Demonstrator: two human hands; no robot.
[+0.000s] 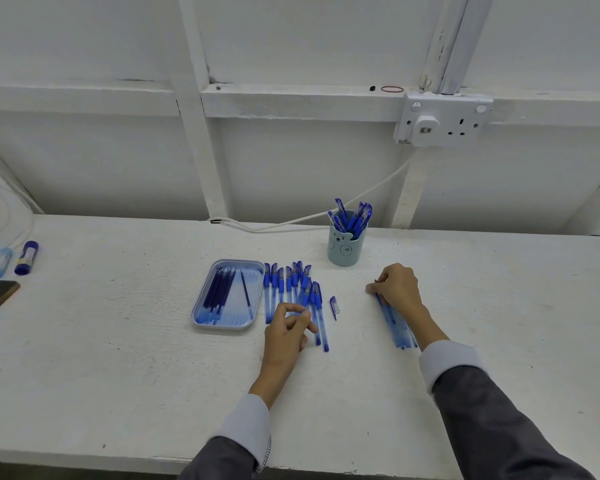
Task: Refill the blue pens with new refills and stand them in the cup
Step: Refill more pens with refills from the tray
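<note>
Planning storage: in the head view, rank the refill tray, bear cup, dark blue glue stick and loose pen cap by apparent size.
1. refill tray
2. bear cup
3. dark blue glue stick
4. loose pen cap
The glue stick sits at the distorted edge: less sure.

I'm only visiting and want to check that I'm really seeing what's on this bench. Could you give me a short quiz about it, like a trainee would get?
1. True or false: the pale green bear-faced cup already has blue capped pens standing in it.
2. Where do the dark blue pen refills lie? A) in the light blue oblong tray; B) in the cup; C) in a drawer.
3. Fill in: the small loose blue pen cap lies between the row of lying blue pens and the person's ____ hand.

Key: 1 true; 2 A; 3 right: the right hand.
</note>
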